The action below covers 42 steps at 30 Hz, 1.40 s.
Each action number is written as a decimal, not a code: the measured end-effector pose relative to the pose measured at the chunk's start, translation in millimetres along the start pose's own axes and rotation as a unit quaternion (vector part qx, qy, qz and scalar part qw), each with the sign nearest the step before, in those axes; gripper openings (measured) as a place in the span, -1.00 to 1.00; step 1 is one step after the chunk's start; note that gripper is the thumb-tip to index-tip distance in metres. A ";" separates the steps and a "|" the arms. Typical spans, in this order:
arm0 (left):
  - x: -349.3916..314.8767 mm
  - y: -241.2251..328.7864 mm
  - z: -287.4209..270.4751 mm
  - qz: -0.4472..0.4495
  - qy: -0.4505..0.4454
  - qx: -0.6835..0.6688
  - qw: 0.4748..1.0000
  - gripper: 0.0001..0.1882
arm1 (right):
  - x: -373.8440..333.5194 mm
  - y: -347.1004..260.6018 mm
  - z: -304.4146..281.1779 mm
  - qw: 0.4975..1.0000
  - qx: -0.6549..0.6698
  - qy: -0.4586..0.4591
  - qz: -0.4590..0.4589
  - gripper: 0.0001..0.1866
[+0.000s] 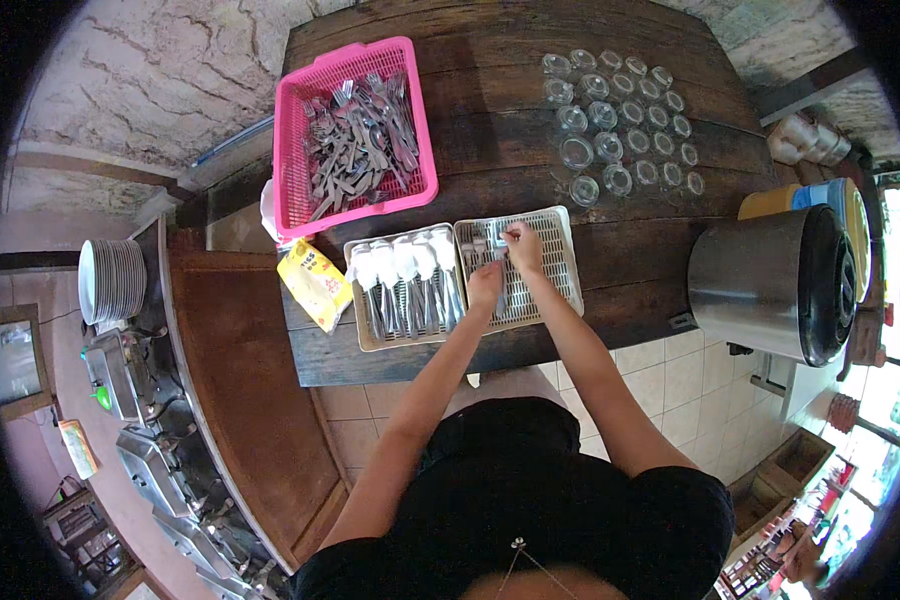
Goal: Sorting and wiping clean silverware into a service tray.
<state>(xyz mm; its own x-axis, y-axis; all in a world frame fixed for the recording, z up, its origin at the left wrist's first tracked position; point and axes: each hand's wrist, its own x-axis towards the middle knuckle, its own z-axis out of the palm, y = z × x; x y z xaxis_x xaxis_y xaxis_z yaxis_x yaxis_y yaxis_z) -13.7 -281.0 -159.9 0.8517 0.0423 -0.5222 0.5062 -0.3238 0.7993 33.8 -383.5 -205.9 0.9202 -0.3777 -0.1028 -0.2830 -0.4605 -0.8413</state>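
Note:
Both hands work over the right-hand beige plastic basket (560, 262), at the table's near edge. My left hand (486, 284) is closed around a piece of metal cutlery (503, 297) whose end shows beside it. My right hand (524, 247) pinches at the upper end of the cutlery; a small pale thing there is partly hidden by the fingers. A few more pieces of cutlery (474, 250) lie in this basket, left of the right hand. The left-hand beige basket (372, 345) holds a row of cutlery bundles (406, 262) with white paper around their upper ends.
A pink basket (429, 160) heaped with loose forks and knives (355, 150) stands at the far left. A yellow packet (315, 284) lies beside the beige baskets. Rows of clear glass jars (608, 146) fill the far right. A large metal container (748, 285) stands at the right edge.

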 end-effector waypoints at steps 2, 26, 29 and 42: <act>-4.5 9.9 1.7 -0.006 0.026 0.034 0.999 -0.73 | -1.7 8.0 6.3 1.000 -0.011 0.025 -0.006 -0.83; -12.1 21.8 -4.8 0.193 0.037 0.167 0.966 -0.81 | 10.6 13.0 -14.7 0.996 0.025 0.079 0.036 -0.85; -4.7 18.1 -11.2 0.170 0.006 0.177 0.970 -0.82 | 0.6 4.9 -8.4 0.994 0.046 0.102 0.020 -0.84; 20.3 113.9 -138.1 0.294 0.127 -0.090 0.943 -0.76 | 3.5 -205.8 27.6 0.965 0.112 0.130 -0.200 -0.89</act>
<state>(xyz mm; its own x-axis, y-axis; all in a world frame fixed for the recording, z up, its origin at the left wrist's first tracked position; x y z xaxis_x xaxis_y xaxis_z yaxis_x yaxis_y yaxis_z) 80.0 -186.5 -38.4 0.9857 0.1371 0.0975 -0.0694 -0.1965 0.9780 102.7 -267.9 -47.8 0.8365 -0.4077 0.3661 0.1732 -0.4372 -0.8825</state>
